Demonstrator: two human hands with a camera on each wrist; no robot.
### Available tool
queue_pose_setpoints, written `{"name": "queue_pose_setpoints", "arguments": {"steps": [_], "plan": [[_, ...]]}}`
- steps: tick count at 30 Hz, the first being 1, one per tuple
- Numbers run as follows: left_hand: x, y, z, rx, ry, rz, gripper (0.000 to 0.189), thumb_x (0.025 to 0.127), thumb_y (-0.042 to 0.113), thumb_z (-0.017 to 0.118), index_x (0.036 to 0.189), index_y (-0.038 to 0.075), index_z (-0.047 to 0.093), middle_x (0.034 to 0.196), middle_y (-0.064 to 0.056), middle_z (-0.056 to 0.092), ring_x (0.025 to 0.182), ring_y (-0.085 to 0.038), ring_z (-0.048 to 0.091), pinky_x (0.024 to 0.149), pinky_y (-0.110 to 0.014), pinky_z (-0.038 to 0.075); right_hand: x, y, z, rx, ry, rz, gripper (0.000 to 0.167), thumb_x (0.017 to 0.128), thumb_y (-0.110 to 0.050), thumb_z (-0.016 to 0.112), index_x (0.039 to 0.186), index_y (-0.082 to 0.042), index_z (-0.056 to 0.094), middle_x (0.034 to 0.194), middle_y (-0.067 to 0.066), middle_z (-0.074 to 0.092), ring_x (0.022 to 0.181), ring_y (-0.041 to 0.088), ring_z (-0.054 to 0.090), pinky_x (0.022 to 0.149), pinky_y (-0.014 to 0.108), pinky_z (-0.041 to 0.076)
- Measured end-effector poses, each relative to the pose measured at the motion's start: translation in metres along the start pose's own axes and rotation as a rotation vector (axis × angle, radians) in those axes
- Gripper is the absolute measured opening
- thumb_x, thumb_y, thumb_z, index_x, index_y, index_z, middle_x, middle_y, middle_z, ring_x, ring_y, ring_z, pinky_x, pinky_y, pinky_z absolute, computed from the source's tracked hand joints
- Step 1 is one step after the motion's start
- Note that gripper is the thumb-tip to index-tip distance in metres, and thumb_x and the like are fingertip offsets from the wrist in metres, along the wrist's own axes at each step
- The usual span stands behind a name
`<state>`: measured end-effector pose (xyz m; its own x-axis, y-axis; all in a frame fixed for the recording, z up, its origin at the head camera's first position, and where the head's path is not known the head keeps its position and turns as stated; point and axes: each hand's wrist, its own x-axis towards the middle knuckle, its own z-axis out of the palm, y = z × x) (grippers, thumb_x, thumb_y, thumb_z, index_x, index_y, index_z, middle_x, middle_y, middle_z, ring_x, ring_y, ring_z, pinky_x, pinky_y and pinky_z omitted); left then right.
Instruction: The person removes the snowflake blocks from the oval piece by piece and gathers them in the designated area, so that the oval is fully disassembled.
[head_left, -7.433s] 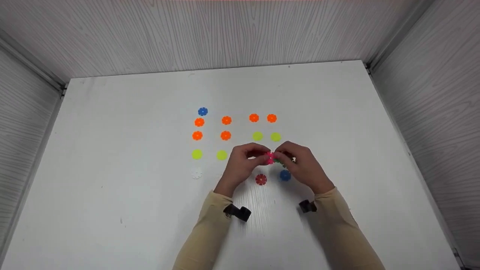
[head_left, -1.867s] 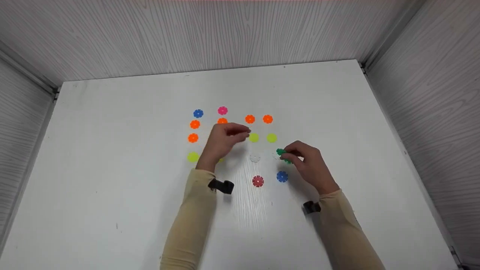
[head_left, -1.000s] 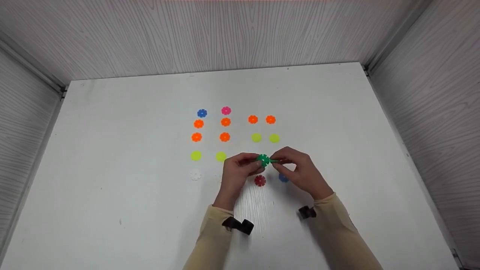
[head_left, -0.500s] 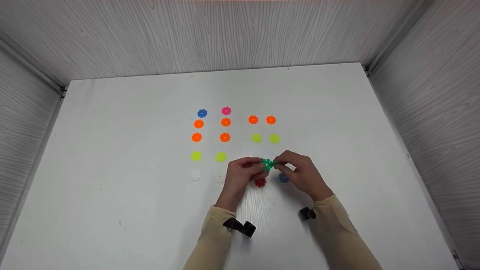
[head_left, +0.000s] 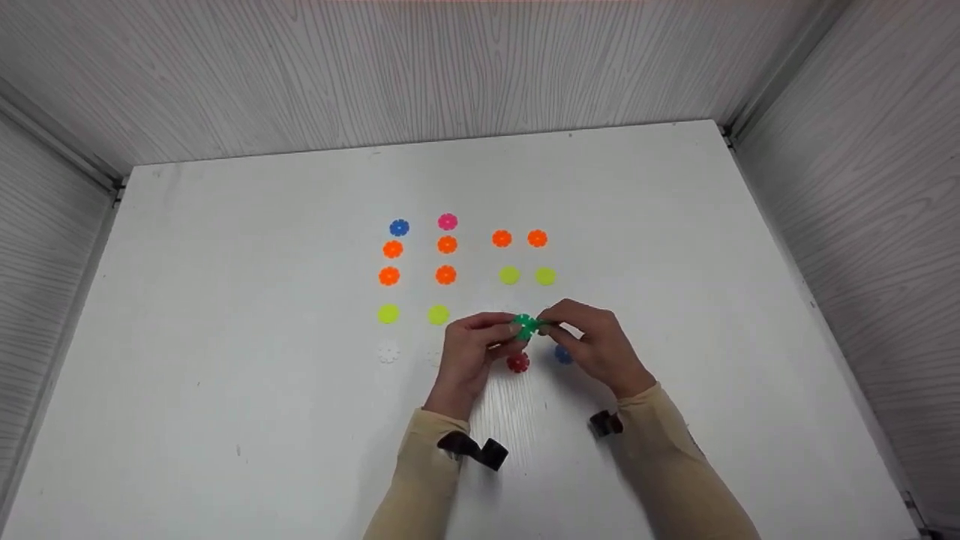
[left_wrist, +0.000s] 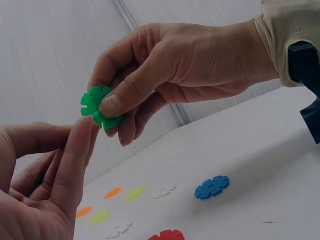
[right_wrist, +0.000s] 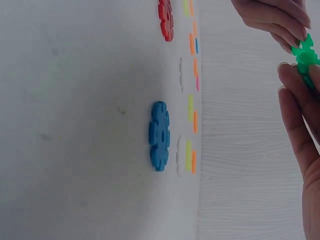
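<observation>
My left hand (head_left: 469, 349) and right hand (head_left: 600, 341) meet above the near part of the layout, clear of the table. Between the left thumb and fingers is a green snowflake disc (head_left: 523, 327), its face towards the head camera. The right fingers and thumb pinch a second green snowflake disc (left_wrist: 100, 106), which faces the left wrist camera. Both discs touch at their edges; whether their slots are engaged cannot be told. Below the hands lie a red snowflake disc (head_left: 518, 362) and a blue snowflake disc (head_left: 563, 354), each partly covered in the head view.
Loose discs lie flat in rows on the white table (head_left: 225, 300): a far blue disc (head_left: 399, 227), a pink disc (head_left: 448, 221), several orange discs (head_left: 447, 244), yellow discs (head_left: 388, 314) and pale white discs (head_left: 388, 353). Grained panels (head_left: 420, 75) border the table.
The pink disc moved from my left hand to the far row. The left hand came back to the right hand and took hold of a green disc; both hands have barely moved since.
</observation>
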<state>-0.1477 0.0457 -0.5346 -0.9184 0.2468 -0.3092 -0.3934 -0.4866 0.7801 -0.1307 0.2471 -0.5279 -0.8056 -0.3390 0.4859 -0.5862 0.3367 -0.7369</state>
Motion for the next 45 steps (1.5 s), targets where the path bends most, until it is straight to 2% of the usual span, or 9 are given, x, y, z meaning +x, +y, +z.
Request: {"name": "queue_pose_setpoints", "arguments": {"steps": [6, 11, 15, 20, 25, 32, 39, 45], "plan": [[0.004, -0.004, 0.001, -0.091, -0.050, -0.060, 0.008, 0.085, -0.006, 0.067, 0.088, -0.004, 0.075, 0.090, -0.019, 0.070, 0.073, -0.026, 0.070, 0.070, -0.034, 0.060, -0.001, -0.009, -0.002, 0.044, 0.035, 0.037, 0.022, 0.082, 0.016, 0.069, 0.096, -0.001, 0.072, 0.087, 0.010, 0.070, 0.076, 0.024, 0.064, 0.077, 0.022, 0.053], [0.004, -0.003, 0.003, -0.054, -0.010, -0.001, 0.007, 0.084, -0.007, 0.068, 0.089, -0.008, 0.074, 0.089, -0.020, 0.069, 0.072, -0.027, 0.071, 0.070, -0.036, 0.060, 0.005, -0.029, -0.002, -0.036, 0.050, -0.014, 0.010, 0.086, 0.008, 0.070, 0.095, 0.004, 0.068, 0.086, 0.012, 0.068, 0.072, 0.022, 0.061, 0.073, 0.022, 0.052], [0.004, -0.002, 0.005, -0.060, -0.004, 0.019, 0.008, 0.084, -0.009, 0.067, 0.087, -0.008, 0.073, 0.088, -0.020, 0.069, 0.070, -0.027, 0.071, 0.068, -0.035, 0.060, 0.009, -0.037, -0.002, 0.010, 0.063, -0.017, 0.013, 0.085, 0.013, 0.068, 0.094, 0.004, 0.067, 0.086, 0.013, 0.067, 0.071, 0.026, 0.062, 0.072, 0.027, 0.054], [0.005, -0.002, 0.004, -0.127, -0.014, -0.041, 0.011, 0.084, -0.009, 0.064, 0.085, -0.005, 0.074, 0.087, -0.018, 0.069, 0.071, -0.024, 0.070, 0.069, -0.033, 0.060, 0.012, -0.036, -0.003, 0.069, 0.052, 0.017, 0.014, 0.086, 0.013, 0.067, 0.095, 0.003, 0.068, 0.086, 0.011, 0.067, 0.073, 0.027, 0.061, 0.074, 0.027, 0.053], [0.005, -0.004, 0.000, -0.177, 0.019, -0.087, 0.014, 0.085, -0.010, 0.061, 0.085, -0.004, 0.073, 0.086, -0.017, 0.070, 0.072, -0.022, 0.069, 0.072, -0.032, 0.059, 0.016, -0.038, -0.003, 0.081, 0.010, 0.066, 0.015, 0.085, 0.015, 0.067, 0.095, 0.003, 0.069, 0.086, 0.003, 0.067, 0.075, 0.026, 0.062, 0.078, 0.027, 0.053], [0.003, 0.000, 0.000, -0.191, 0.016, -0.076, 0.013, 0.085, -0.011, 0.061, 0.084, -0.005, 0.072, 0.085, -0.017, 0.069, 0.072, -0.022, 0.070, 0.070, -0.032, 0.059, 0.020, -0.034, -0.003, 0.127, 0.005, 0.071, 0.015, 0.085, 0.016, 0.065, 0.093, 0.004, 0.070, 0.084, 0.008, 0.068, 0.076, 0.026, 0.062, 0.077, 0.028, 0.053], [0.001, 0.003, 0.008, -0.082, 0.035, 0.032, 0.007, 0.085, -0.009, 0.067, 0.089, -0.009, 0.073, 0.087, -0.021, 0.069, 0.074, -0.028, 0.072, 0.070, -0.036, 0.059, 0.017, -0.031, -0.004, 0.143, 0.051, 0.073, 0.016, 0.085, 0.018, 0.064, 0.093, 0.005, 0.069, 0.084, 0.009, 0.068, 0.073, 0.030, 0.064, 0.076, 0.027, 0.054], [-0.001, 0.007, 0.013, -0.104, 0.012, 0.019, 0.008, 0.085, -0.007, 0.066, 0.089, -0.008, 0.073, 0.089, -0.021, 0.069, 0.074, -0.027, 0.072, 0.070, -0.036, 0.059, 0.020, -0.034, -0.007, 0.161, 0.061, 0.044, 0.017, 0.085, 0.019, 0.063, 0.092, 0.006, 0.068, 0.083, 0.014, 0.067, 0.073, 0.033, 0.062, 0.077, 0.027, 0.054]]}}
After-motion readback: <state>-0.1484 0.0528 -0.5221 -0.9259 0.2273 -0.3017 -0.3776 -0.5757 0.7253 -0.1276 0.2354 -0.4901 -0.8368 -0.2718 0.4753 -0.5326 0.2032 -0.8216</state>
